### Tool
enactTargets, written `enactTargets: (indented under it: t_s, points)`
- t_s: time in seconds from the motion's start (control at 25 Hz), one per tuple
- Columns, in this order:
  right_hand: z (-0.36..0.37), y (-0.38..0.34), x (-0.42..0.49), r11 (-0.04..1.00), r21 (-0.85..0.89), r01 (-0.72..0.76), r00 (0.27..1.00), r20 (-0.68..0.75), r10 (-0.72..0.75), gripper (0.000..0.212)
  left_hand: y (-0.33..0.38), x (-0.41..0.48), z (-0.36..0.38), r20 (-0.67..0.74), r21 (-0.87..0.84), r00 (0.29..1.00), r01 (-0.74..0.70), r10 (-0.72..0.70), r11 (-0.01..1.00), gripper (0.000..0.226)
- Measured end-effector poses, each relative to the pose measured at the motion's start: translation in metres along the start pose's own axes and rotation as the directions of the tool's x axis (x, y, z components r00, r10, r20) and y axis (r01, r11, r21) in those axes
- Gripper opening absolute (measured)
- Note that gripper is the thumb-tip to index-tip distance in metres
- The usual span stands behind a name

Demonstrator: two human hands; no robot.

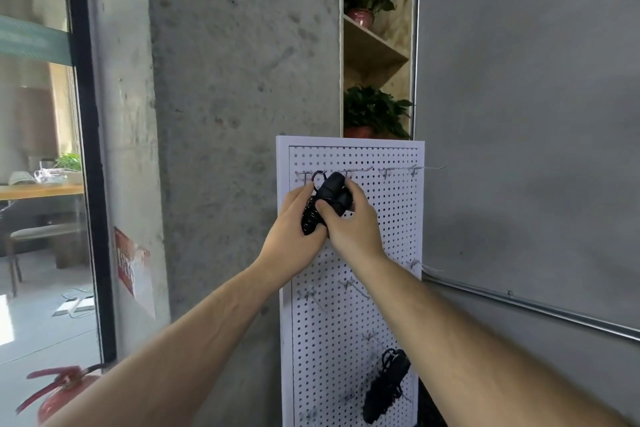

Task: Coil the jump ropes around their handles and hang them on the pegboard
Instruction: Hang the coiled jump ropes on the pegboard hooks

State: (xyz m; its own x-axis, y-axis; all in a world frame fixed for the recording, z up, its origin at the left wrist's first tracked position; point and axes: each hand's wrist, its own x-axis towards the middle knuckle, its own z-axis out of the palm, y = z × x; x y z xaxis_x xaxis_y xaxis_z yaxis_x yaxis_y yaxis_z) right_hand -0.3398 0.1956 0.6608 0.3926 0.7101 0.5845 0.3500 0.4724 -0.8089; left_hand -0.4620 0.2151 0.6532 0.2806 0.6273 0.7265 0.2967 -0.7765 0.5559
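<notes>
A white pegboard (pixel 391 218) leans upright against the concrete wall, with thin wire hooks (pixel 360 170) along its top row and more lower down. Both my hands hold a black jump rope (pixel 330 194), coiled around its handles, against the board just below the top-left hooks. My left hand (pixel 294 236) grips the coiled lower part. My right hand (pixel 353 225) grips the handle ends, thumb in front. A second coiled black jump rope (pixel 386 386) hangs from a hook near the board's bottom right.
A concrete pillar (pixel 242 80) stands left of the board. Above it is a wooden shelf (pixel 377 45) with potted plants. A metal rail (pixel 519 305) runs along the grey wall on the right. A red fire extinguisher (pixel 65 388) sits bottom left by a glass door.
</notes>
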Motion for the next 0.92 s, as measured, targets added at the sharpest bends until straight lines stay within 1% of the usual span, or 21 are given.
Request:
enactTargets:
  t_s: [0.12,0.24,0.32,0.36,0.44,0.48,0.56,0.64,0.72,0.8,0.92]
  points:
    - [0.004,0.005,-0.003,0.997,-0.063,0.034,0.999,0.012,-0.034,0.072,-0.012,-0.005,0.001,0.024,0.091,0.999,-0.035,0.033,0.995,0.058]
    - [0.002,0.012,-0.015,0.969,-0.216,0.119,0.992,0.075,-0.105,0.074,-0.028,-0.013,0.005,0.022,0.233,0.998,-0.065,0.061,0.970,0.067]
    - [-0.004,0.016,-0.028,0.911,-0.352,0.213,0.976,0.124,-0.181,0.071,-0.034,-0.025,0.012,-0.002,0.331,0.997,-0.075,0.081,0.941,0.072]
    - [-0.009,0.018,-0.036,0.870,-0.421,0.257,0.965,0.158,-0.208,0.068,-0.034,-0.032,0.015,-0.020,0.385,0.993,-0.099,0.115,0.918,0.073]
    - [-0.024,0.026,-0.054,0.798,-0.521,0.305,0.949,0.236,-0.209,0.060,-0.031,-0.049,0.025,-0.032,0.488,0.972,-0.189,0.233,0.852,0.070]
    - [-0.032,0.032,-0.063,0.770,-0.550,0.323,0.941,0.270,-0.202,0.057,-0.031,-0.059,0.031,-0.011,0.505,0.959,-0.240,0.284,0.829,0.068]
    - [-0.048,0.046,-0.080,0.726,-0.594,0.347,0.933,0.298,-0.202,0.053,-0.032,-0.079,0.047,0.053,0.486,0.951,-0.291,0.305,0.824,0.064]
    - [-0.068,0.066,-0.095,0.691,-0.638,0.341,0.935,0.310,-0.175,0.050,-0.032,-0.101,0.069,0.151,0.439,0.961,-0.274,0.230,0.856,0.065]
    - [-0.089,0.092,-0.111,0.657,-0.677,0.331,0.934,0.334,-0.126,0.047,-0.035,-0.124,0.094,0.255,0.382,0.957,-0.232,0.140,0.894,0.065]
    - [-0.111,0.126,-0.127,0.641,-0.704,0.305,0.936,0.347,-0.064,0.046,-0.043,-0.141,0.122,0.348,0.334,0.933,-0.209,0.086,0.919,0.062]
    - [-0.141,0.184,-0.153,0.647,-0.732,0.214,0.935,0.345,0.081,0.046,-0.074,-0.165,0.168,0.467,0.281,0.884,-0.184,0.034,0.942,0.056]
